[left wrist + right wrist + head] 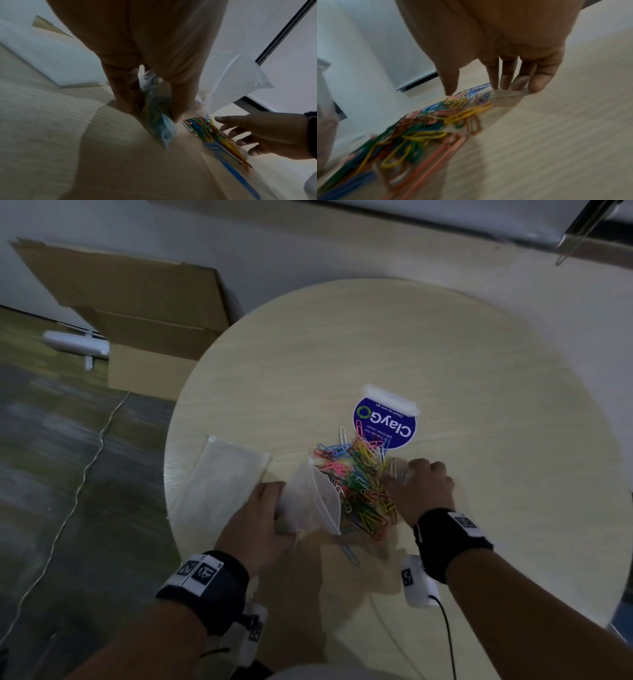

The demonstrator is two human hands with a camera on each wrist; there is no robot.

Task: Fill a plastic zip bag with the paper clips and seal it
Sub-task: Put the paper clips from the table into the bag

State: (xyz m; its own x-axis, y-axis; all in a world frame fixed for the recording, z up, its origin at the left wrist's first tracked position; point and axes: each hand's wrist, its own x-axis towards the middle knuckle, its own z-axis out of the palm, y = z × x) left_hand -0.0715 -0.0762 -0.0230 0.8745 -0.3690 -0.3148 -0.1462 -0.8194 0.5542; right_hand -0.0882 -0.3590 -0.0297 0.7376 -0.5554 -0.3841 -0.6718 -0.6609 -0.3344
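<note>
A heap of coloured paper clips [359,481] lies on the round table [479,378], also seen as paper clips [211,132] and paper clips [426,129] in the wrist views. My left hand [255,525] grips a clear zip bag [311,498] with its mouth facing the heap; in the left wrist view the fingers [123,92] pinch the zip bag [161,121], which holds some clips. My right hand [419,489] rests at the heap's right edge, its straight fingertips [505,82] touching the table beside the clips.
A blue round ClayGo sticker [385,422] lies just beyond the heap. A stack of flat clear bags [219,484] lies at the table's left edge. Cardboard boxes [137,313] stand on the floor to the left. A cable [75,491] runs across the floor.
</note>
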